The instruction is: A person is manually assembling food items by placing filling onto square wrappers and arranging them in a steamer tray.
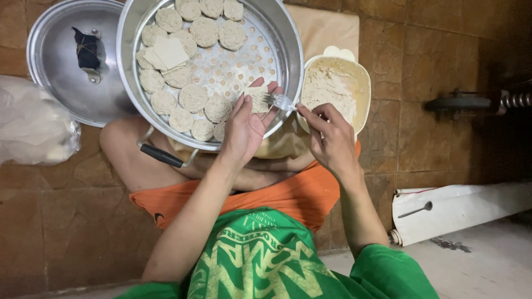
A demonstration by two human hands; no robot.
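My left hand (247,126) cups a small dumpling wrapper (258,100) with pale filling, held over the near rim of a round metal steamer tray (128,83). My right hand (331,138) grips a fork (279,100) whose tines touch the filling in that wrapper. Several round shaped dumplings (193,97) lie along the tray's perforated floor, and a small stack of square wrappers (168,53) rests among them. A cream plastic bowl (363,77) of pale filling stands just right of the tray, beyond my right hand.
A metal lid (55,61) with a dark cloth-wrapped knob lies upside down at the far left. A clear plastic bag (33,124) sits on the brown tile floor. A rolled white sheet (460,207) with a spoon on it lies at right. My crossed legs are under the tray.
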